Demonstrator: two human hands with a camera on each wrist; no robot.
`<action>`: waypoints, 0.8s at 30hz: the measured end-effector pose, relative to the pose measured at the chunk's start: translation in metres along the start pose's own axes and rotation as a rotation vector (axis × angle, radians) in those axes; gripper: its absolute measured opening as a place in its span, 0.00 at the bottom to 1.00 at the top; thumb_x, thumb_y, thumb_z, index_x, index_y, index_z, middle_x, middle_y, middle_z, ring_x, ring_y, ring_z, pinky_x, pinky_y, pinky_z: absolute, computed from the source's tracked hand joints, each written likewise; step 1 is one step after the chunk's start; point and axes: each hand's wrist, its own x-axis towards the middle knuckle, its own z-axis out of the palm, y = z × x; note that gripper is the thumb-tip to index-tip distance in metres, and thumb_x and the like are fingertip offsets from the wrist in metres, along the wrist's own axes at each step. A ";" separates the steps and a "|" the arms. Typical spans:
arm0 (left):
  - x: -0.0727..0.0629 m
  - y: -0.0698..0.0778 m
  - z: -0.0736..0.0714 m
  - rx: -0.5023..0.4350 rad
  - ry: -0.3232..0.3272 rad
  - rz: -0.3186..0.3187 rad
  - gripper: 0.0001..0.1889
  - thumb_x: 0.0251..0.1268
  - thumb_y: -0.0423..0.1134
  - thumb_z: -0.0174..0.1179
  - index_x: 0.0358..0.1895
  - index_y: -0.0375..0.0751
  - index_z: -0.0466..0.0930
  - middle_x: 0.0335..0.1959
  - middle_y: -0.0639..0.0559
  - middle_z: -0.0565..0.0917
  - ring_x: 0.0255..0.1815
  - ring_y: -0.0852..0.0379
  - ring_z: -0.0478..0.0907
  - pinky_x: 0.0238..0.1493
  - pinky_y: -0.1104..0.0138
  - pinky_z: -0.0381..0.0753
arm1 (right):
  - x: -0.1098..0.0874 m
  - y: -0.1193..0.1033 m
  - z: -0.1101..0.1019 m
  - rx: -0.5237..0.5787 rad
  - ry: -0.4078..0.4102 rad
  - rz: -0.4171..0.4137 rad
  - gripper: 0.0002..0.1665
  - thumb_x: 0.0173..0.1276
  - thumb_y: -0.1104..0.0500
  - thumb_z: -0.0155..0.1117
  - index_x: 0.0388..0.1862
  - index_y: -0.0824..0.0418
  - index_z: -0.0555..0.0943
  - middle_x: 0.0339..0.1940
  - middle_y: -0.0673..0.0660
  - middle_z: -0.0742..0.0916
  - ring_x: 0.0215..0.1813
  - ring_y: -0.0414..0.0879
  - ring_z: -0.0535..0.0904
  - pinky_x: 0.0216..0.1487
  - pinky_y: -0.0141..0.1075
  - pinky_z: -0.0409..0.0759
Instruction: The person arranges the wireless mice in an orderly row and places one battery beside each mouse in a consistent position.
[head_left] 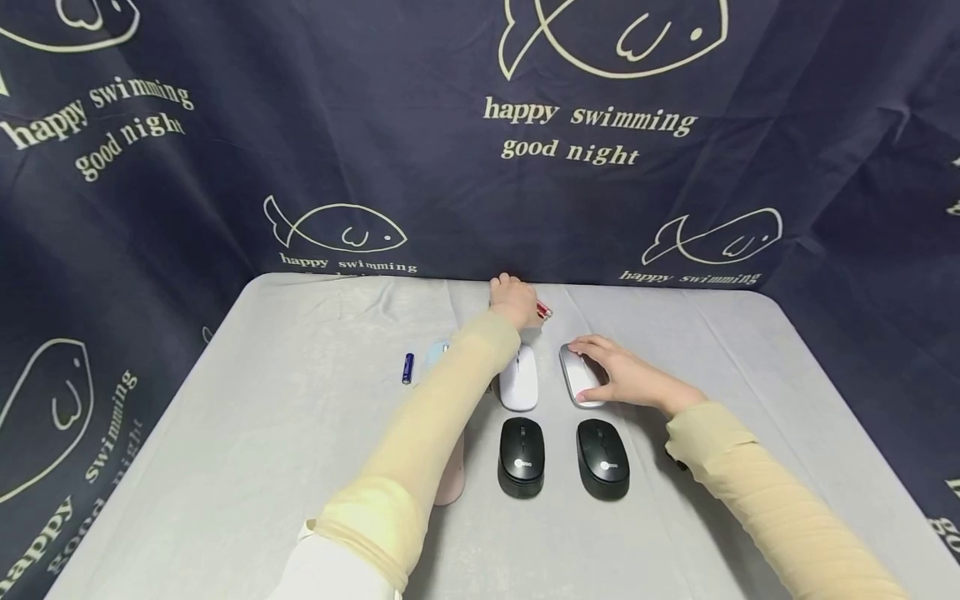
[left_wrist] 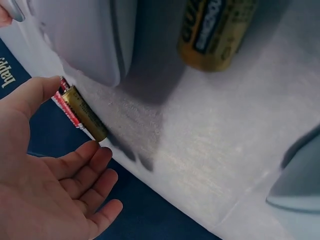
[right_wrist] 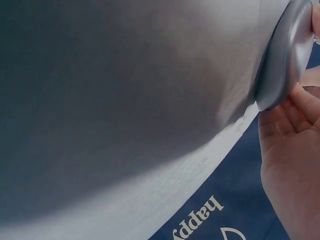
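Observation:
At the back of the table my left hand (head_left: 513, 302) reaches past a white computer mouse (head_left: 519, 379). In the left wrist view its thumb and loosely bent fingers stand at either end of a gold battery (left_wrist: 85, 114). Red batteries (head_left: 543, 310) lie right beside that hand. My right hand (head_left: 618, 375) spans a silver-grey computer mouse (head_left: 576, 371), gripping it with the thumb at the near end and fingers at the far end. The right wrist view shows the mouse's side (right_wrist: 282, 60) against the fingertips.
Two black mice (head_left: 521, 458) (head_left: 603, 460) sit nearer the front. The left forearm partly hides a pink mouse (head_left: 450, 481) and a light blue mouse (head_left: 435, 353). A blue battery (head_left: 408, 368) lies left of them. Another gold battery (left_wrist: 215, 35) shows close up in the left wrist view.

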 end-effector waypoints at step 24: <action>0.003 -0.002 0.010 -0.023 -0.025 -0.025 0.26 0.60 0.58 0.55 0.57 0.48 0.75 0.54 0.47 0.75 0.55 0.49 0.64 0.57 0.58 0.61 | 0.000 -0.002 -0.001 0.003 -0.008 0.020 0.47 0.48 0.51 0.76 0.64 0.69 0.68 0.64 0.66 0.71 0.66 0.60 0.64 0.66 0.54 0.60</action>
